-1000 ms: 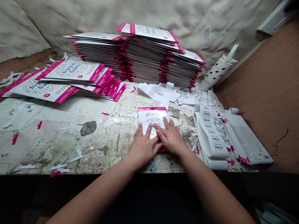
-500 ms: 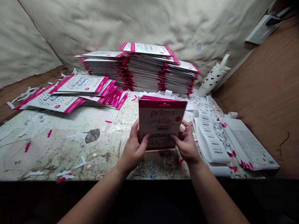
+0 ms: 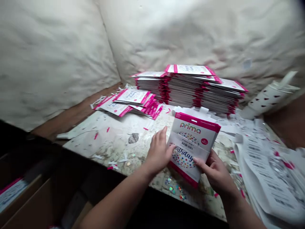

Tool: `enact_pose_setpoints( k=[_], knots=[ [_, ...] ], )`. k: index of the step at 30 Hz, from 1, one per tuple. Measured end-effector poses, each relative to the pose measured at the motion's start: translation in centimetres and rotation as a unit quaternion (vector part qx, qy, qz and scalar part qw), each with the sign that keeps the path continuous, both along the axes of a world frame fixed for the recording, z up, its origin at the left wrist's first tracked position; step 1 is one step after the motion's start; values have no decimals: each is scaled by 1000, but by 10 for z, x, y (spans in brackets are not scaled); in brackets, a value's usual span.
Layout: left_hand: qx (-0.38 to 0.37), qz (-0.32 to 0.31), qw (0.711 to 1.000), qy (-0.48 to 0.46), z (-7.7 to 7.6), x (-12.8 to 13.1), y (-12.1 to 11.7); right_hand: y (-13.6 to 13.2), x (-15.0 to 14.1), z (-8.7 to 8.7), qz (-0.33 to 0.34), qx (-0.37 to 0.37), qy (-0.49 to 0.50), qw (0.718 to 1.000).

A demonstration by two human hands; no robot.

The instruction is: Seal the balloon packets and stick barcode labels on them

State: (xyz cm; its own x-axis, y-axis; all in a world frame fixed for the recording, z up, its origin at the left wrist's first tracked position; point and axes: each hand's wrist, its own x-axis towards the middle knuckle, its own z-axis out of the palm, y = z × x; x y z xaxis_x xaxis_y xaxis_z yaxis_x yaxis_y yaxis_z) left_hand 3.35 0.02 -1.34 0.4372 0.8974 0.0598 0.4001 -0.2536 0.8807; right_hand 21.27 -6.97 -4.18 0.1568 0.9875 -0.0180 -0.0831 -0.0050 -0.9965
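Pink-white pkt (image 3: pixel 190 153) tilts — R fingers (image 3: pixel 204 166) hold it.

Two wrinkled, cream-coloured walls (image 3: pixel 57 57) meet in a corner behind a flat, worn bench (image 3: pixel 83 136) with a cracked off-white top; a brown wooden strip (image 3: pixel 78 109) runs along the left wall's foot, pale light falls unevenly and deep shadow lies below
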Motion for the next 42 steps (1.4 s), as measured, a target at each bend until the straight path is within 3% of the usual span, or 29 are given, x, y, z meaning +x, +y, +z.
enact_pose_setpoints(
  k=[1,3,5,9,12,21,25,27,29,31,33,36,40,42],
  knots=[
    [34,32,998,36,7,-2,-7,2,-14,6,-25,2,-31,999],
    [36,21,998,38,18,-5,-21,3,-45,16,-27,24,-123,992],
    [-17,-14,999,-40,24,-9,-31,3,-71,24,33,71,-230,970],
    [-61,22,984,-167,20,-23,-34,7,-95,25,100,180,-348,914],
    [-35,42,985,-164,15,-27,-31,10,-96,20,93,202,-361,906],
    [11,40,991,-128,8,-11,-29,8,-87,14,87,202,-323,920],
    [22,119,981,-150,14,-35,-22,6,-75,17,178,194,-285,922],
    [73,206,973,-68,34,-67,-22,6,-65,17,201,169,-261,929],
    [135,305,936,112,61,-108,-25,8,-52,14,175,143,-268,937],
    [153,384,856,311,86,-150,-24,10,-42,9,140,111,-294,939],
    [127,403,781,461,94,-187,-12,14,-35,3,130,76,-315,937],
    [119,335,747,562,73,-231,24,19,-33,-6,157,61,-334,928],
    [121,292,750,581,23,-264,83,24,-37,-13,170,86,-365,912],
    [119,289,757,574,8,-273,106,27,-37,-13,160,85,-380,907]
  ],
)
